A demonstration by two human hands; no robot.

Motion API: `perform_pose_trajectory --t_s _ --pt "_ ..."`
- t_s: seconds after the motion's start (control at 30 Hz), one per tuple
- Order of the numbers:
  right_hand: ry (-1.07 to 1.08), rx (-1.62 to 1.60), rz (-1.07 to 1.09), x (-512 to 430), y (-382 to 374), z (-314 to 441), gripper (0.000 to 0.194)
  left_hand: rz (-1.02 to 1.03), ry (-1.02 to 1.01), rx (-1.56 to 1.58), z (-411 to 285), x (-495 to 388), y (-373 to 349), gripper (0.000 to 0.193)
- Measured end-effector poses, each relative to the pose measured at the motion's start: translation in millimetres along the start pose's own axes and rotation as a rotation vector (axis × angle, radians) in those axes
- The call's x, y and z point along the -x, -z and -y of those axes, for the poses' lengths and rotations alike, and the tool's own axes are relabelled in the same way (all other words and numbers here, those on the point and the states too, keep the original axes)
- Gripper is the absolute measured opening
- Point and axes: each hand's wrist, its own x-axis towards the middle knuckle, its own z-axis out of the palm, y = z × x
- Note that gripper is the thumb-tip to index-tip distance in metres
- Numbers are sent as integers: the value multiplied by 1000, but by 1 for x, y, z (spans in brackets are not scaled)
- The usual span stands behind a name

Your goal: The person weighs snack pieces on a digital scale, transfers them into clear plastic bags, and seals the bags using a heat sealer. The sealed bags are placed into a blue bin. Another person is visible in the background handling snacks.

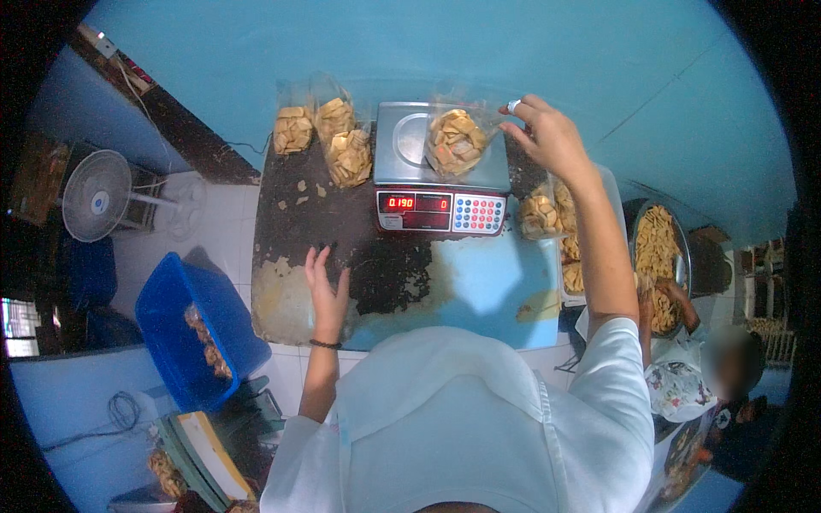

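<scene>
A clear plastic bag of chips (pixel 457 144) stands on the steel pan of a digital scale (pixel 397 173), whose red display is lit and reads 0.190. My right hand (pixel 545 131), with a white wrap on one finger, is at the right of this bag's upper edge; thumb and fingers are apart, and whether they touch the film is hard to tell. My left hand (pixel 328 295) is over the worn table (pixel 385 256), fingers apart, holding nothing. Left of the scale stand several filled bags (pixel 349 157). More filled bags (pixel 542 211) are at the right, partly behind my right forearm.
A blue plastic bin (pixel 244 333) with bags inside stands on the floor at left, below a fan (pixel 96 195). At right are a pale container (pixel 612 192) of chips and a large metal basin (pixel 654 243) of chips, where another person (pixel 683 385) has their hands.
</scene>
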Motion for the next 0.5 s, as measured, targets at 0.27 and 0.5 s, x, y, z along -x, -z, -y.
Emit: perform_pose_trajectory --t_s 0.27,0.5 --pt "29 45 300 -14 -43 34 14 24 -76 -17 -4 3 -14 61" --pt "468 -350 257 -44 -61 143 13 123 -101 97 -31 -10 -35 85"
